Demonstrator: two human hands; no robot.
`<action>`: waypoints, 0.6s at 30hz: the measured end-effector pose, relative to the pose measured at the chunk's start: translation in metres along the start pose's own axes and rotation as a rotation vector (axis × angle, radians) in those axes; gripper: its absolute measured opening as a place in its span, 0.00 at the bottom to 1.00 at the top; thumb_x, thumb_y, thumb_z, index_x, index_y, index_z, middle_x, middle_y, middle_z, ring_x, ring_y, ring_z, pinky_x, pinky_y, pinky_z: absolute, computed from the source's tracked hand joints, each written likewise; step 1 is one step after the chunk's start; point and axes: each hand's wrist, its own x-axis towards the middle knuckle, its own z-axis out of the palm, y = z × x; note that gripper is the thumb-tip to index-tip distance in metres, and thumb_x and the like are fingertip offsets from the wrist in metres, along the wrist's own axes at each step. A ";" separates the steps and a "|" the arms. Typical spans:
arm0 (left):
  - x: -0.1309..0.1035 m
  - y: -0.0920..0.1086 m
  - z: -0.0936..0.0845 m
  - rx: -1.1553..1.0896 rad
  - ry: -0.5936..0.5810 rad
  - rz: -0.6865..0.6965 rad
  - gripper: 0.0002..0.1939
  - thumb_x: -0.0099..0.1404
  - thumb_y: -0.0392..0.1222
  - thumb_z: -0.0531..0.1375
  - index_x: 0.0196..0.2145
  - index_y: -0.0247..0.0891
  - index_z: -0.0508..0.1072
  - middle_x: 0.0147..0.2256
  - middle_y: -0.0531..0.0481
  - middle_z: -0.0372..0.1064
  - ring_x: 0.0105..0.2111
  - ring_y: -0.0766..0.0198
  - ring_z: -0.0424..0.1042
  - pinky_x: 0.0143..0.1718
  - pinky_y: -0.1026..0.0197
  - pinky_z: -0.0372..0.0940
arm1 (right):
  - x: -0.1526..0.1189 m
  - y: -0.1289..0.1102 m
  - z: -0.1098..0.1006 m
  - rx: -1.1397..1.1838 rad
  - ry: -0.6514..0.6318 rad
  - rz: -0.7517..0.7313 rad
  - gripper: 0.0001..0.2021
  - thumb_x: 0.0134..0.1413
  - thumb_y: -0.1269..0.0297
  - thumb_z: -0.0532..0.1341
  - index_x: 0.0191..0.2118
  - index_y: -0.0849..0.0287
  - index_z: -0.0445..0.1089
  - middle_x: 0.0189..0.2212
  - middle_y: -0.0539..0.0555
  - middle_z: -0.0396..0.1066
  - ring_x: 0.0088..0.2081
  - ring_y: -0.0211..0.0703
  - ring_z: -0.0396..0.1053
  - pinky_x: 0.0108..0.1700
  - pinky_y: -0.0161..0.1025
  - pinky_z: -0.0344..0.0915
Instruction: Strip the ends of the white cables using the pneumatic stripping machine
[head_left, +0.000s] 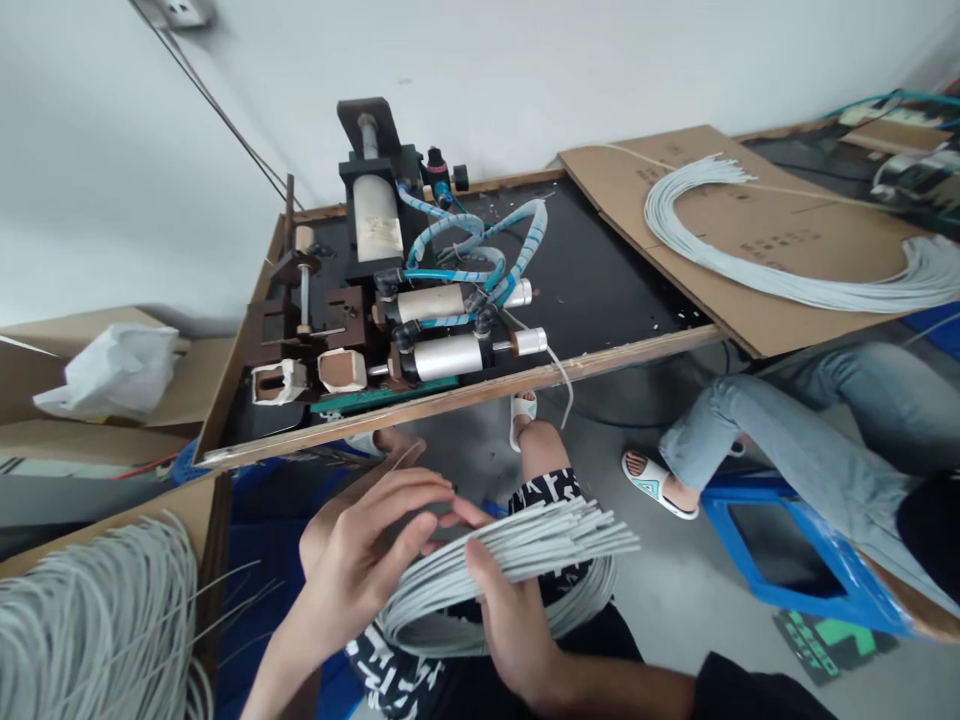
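A coiled bundle of pale grey wires [555, 535] lies over my lap, its many cut ends fanned out toward the right. My right hand [517, 620] grips this bundle, with the thumb across the top of the wires. Just left of it, my left hand [382, 540] is held at the bundle's left bend, thumb and fingers apart. Its fingertips are close to the right hand's fingers, and whether they touch the wires is partly hidden.
Ahead, a wooden-edged bench [630, 345] carries pneumatic cylinders [450, 357] with blue-striped hoses [536, 235]. Another wire coil [787, 280] rests on cardboard [622, 200]. At lower left is a large heap of wires [97, 620]. A seated person's legs [780, 430] are at right.
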 end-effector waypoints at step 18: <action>0.010 0.007 0.023 0.098 0.014 0.233 0.10 0.70 0.33 0.62 0.47 0.42 0.77 0.48 0.47 0.74 0.51 0.58 0.72 0.53 0.57 0.69 | 0.019 -0.006 -0.009 -0.023 0.041 -0.057 0.19 0.59 0.51 0.67 0.55 0.46 0.77 0.59 0.49 0.73 0.63 0.55 0.64 0.70 0.54 0.52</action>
